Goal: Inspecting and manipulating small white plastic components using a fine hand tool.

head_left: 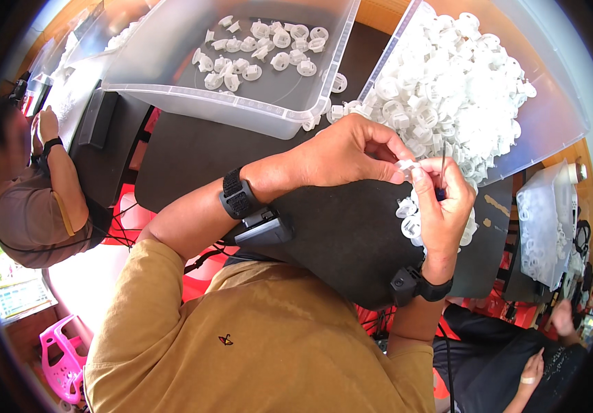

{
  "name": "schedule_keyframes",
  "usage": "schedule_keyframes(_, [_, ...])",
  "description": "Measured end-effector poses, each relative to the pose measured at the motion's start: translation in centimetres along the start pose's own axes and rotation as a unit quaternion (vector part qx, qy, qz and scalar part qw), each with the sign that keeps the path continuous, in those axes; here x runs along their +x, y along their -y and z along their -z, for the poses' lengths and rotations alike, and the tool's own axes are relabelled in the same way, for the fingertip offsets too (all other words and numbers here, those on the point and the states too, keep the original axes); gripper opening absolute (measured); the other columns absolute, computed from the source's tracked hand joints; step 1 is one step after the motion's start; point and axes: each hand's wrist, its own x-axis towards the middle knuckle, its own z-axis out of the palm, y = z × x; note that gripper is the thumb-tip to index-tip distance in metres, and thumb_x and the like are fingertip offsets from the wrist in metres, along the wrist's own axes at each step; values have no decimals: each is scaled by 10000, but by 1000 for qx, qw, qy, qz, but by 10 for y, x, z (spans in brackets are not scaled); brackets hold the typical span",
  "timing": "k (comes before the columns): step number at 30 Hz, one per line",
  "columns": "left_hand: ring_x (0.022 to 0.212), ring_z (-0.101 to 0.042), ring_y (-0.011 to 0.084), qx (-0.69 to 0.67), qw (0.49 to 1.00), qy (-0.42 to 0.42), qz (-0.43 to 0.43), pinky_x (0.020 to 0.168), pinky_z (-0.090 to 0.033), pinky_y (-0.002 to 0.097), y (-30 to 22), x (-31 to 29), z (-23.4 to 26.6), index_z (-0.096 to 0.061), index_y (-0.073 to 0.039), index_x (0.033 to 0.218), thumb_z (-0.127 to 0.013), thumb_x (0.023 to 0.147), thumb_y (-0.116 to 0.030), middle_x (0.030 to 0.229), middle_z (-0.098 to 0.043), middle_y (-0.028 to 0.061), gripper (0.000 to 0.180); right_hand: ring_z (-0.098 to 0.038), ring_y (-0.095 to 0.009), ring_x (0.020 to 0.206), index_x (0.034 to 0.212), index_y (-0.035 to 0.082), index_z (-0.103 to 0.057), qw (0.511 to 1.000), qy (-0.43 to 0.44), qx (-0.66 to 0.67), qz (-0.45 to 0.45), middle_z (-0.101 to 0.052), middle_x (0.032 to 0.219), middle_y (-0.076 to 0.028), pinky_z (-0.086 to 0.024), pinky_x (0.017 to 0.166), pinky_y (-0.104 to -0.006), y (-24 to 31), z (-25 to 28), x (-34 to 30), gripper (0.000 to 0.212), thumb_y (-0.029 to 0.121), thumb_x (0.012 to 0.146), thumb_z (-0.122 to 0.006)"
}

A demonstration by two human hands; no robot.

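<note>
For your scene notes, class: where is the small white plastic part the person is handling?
In the head view, right of centre: the small white plastic part is pinched between the left hand and right hand, just below the heaped clear bin.

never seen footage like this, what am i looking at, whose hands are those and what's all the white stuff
This is one picture from a wide fisheye camera worn on a person's head, looking down, so straight edges bend near the rim. The two bare hands coming up from the lower edge are that person's own, each with a black wrist strap. The left hand and right hand meet over a dark table, pinching a small white plastic part; the right hand also holds a thin dark tool. Beyond them, one clear bin holds a few such parts, another clear bin is heaped full. Other people sit at the left and lower right.
</note>
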Motion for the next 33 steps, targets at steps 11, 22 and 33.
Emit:
schedule_keyframes(11, [947,-638,126,-81,990,-95,72,881,-518,272,9,4,6,-613,16,1131,-712,873,-84,1045,-680,72,294,-523,-68,588,1126,-7,-628,988,-31,125,-84,-641,743,-37,-442,580,-236,4,7,4,270,160,1003,-456])
schedule_keyframes(22, [1054,-623,147,-133,984,-117,-2,938,-510,288,7,6,12,-576,25,1211,-699,874,-55,1124,-657,100,368,-570,-122,609,1319,93,-588,998,-1,-12,-54,-672,788,-85,-478,613,-272,8,-11,-1,383,26,958,-477])
schedule_keyframes(33, [1016,-644,151,-136,982,-127,13,918,-522,280,14,7,12,-598,31,1185,-708,867,-56,1100,-671,108,347,-417,-20,512,1321,116,-592,995,24,12,-92,-648,741,-14,-369,480,-202,11,-12,-2,353,82,982,-498])
